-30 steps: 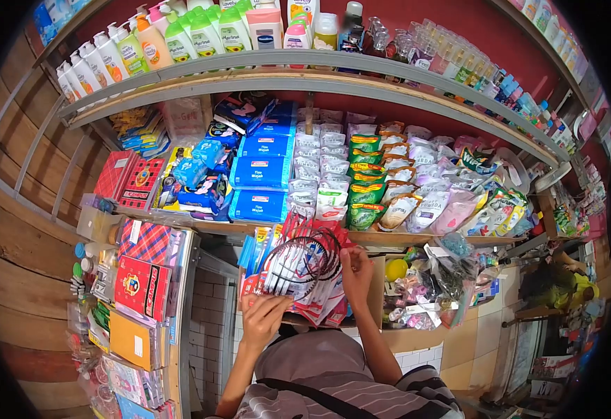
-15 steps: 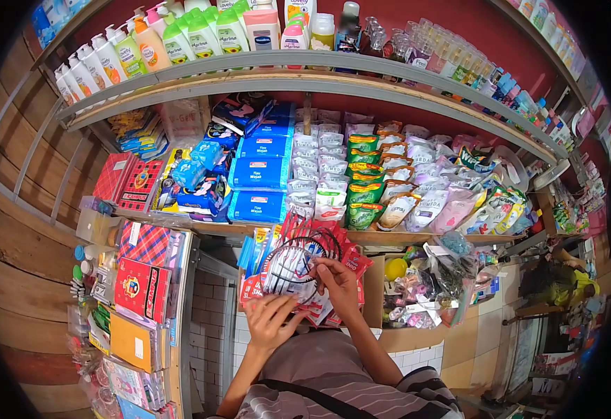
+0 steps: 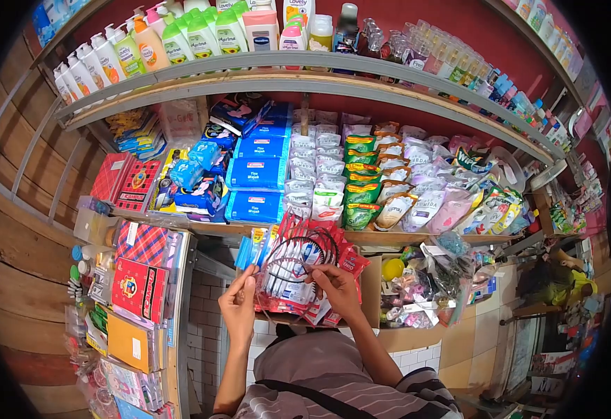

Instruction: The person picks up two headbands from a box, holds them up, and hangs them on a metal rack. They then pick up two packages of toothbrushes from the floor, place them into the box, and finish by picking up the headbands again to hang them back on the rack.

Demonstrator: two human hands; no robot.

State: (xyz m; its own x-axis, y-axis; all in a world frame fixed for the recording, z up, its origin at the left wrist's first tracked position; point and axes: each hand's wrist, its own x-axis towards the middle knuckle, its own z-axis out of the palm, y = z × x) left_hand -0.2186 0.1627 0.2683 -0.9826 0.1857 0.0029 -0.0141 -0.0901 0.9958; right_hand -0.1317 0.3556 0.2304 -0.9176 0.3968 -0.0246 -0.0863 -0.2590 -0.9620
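While the hoops (image 3: 321, 253) lie over red packs (image 3: 353, 264) in the carton (image 3: 372, 290), the right hand (image 3: 338, 290) has its fingers pinched on their right side; the left hand (image 3: 238, 304) is at their left, fingers bent, can't tell if gripping. 1 hand per side probably steadies the loose bundle. Carton's close to the body, likely for short reach; pouches (image 3: 393, 187) behind sit in rows, fronts showing.

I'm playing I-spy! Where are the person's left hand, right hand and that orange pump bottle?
Left hand (image 3: 238, 302), head view: its middle.
Right hand (image 3: 338, 286), head view: its back.
Orange pump bottle (image 3: 153, 53), head view: its body.
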